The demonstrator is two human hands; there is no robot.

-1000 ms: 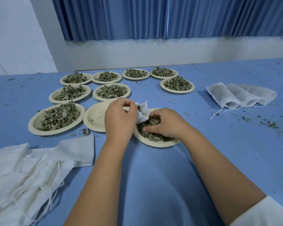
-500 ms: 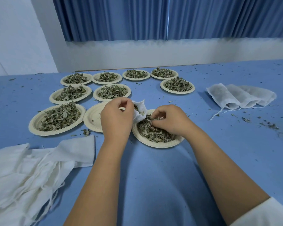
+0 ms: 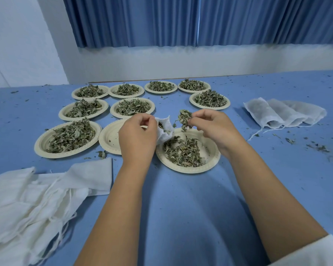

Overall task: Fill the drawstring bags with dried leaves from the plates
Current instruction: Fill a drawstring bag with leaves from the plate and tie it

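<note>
My left hand [image 3: 137, 135] holds a small white drawstring bag [image 3: 164, 128] upright with its mouth open, just left of the near plate [image 3: 212, 160], which is partly covered with dried leaves. My right hand [image 3: 212, 127] pinches a clump of dried leaves [image 3: 185, 117], lifted above that plate and just right of the bag's mouth. A few leaves show inside the bag. Most of the bag's body is hidden behind my left hand.
An empty plate [image 3: 109, 139] lies left of my left hand. Several plates heaped with leaves [image 3: 69, 136] fill the table's middle and back. A pile of empty white bags [image 3: 27, 204] lies at the near left; filled bags [image 3: 281, 114] lie at the right. Leaf crumbs are scattered on the blue table.
My right hand has risen from the near plate with a pinch of leaves and now holds it by the bag's mouth. My left hand stays where it was with the bag.
</note>
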